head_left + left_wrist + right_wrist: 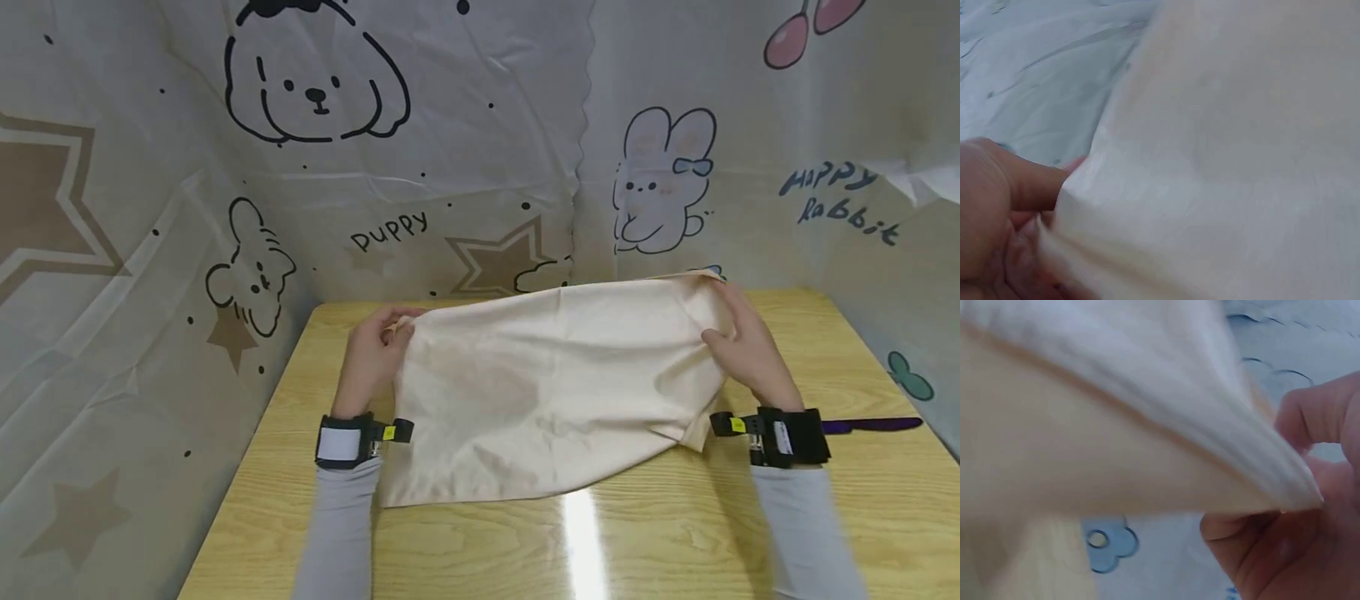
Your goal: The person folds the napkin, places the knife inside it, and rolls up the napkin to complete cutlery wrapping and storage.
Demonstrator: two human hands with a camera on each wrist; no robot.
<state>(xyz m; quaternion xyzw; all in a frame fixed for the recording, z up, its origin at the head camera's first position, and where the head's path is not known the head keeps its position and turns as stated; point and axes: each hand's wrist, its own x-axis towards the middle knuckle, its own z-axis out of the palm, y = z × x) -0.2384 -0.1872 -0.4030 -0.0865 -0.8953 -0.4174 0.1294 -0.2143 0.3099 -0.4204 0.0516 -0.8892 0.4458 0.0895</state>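
Observation:
A cream-coloured cloth (525, 392) is stretched between both hands above the wooden table, its lower edge hanging toward the front. My left hand (375, 354) pinches its upper left corner; in the left wrist view the cloth (1222, 156) bunches at the thumb and fingers. At the upper right corner my right hand (750, 346) grips the cloth, with the thumb in front and the fingers behind the edge. The right wrist view has the cloth (1116, 412) folded and drawn to a point at the fingers of the right hand (1310, 531).
A dark purple knife (873, 425) lies on the wooden table (480, 550) at the right, partly behind the right wrist strap. Printed fabric with cartoon animals (315, 92) hangs around the table's back and sides.

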